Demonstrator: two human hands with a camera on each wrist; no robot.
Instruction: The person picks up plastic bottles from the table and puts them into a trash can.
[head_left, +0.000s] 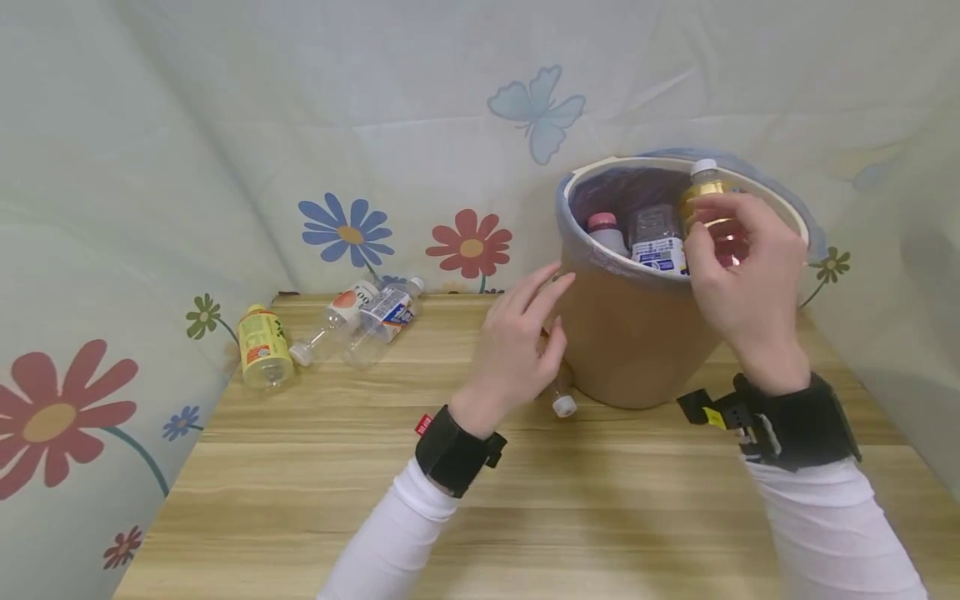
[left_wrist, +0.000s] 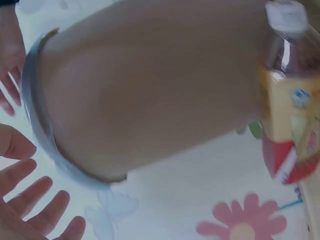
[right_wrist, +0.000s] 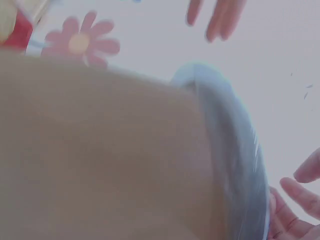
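Note:
A brown bin (head_left: 637,342) with a bluish liner bag over its rim stands at the back right. My right hand (head_left: 750,275) is over the bin's near right rim, its thumb and fingers apart. Behind those fingers, inside the bin, is a white-capped bottle with a gold label (head_left: 705,196). My left hand (head_left: 517,342) is spread at the bin's left side, fingers relaxed and holding nothing. Mostly hidden beneath it, a white-capped bottle (head_left: 564,406) lies on the table; the left wrist view shows this bottle's yellow and red label (left_wrist: 290,110).
Also in the bin are a pink-capped bottle (head_left: 606,232) and a clear bottle with a blue-and-white label (head_left: 658,242). At the back left of the wooden table (head_left: 337,492) lie a yellow-labelled bottle (head_left: 266,346), a peach-labelled bottle (head_left: 348,304) and a clear bottle (head_left: 386,315).

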